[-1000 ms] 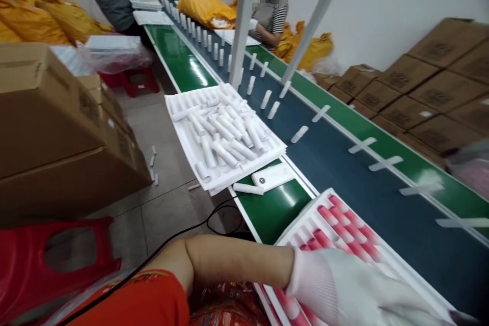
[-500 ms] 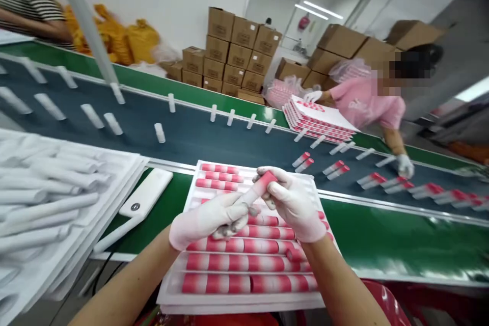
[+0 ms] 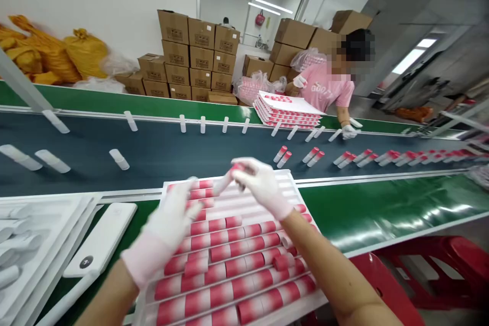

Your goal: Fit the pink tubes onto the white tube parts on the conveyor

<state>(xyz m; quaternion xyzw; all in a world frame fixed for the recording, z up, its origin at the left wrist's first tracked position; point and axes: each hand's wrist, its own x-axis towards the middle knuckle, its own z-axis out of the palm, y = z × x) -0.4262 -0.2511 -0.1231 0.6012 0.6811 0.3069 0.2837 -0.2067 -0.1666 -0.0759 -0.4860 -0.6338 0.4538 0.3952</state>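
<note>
My right hand (image 3: 262,183), in a white glove, grips a small red-and-white tube (image 3: 224,182) by its red end, above the far part of a white ridged tray (image 3: 263,198). My left hand (image 3: 170,221), also gloved and blurred by motion, is apart from that tube with its fingers spread, over the tray's left side. Rows of red-and-white tubes (image 3: 244,254) lie in the tray's grooves under both hands. A few short pieces rest on top of the rows.
Beyond the tray a dark conveyor belt (image 3: 214,155) carries white tubes and red-tipped tubes. A white phone-like device (image 3: 101,239) and trays of white tubes (image 3: 49,229) are on the left. Across the belt, a person in a pink shirt (image 3: 328,84) stands by stacked trays (image 3: 288,107).
My left hand has let go of the tube and drawn back to the left. My right hand has carried the tube a little leftward. The view has swung right.
</note>
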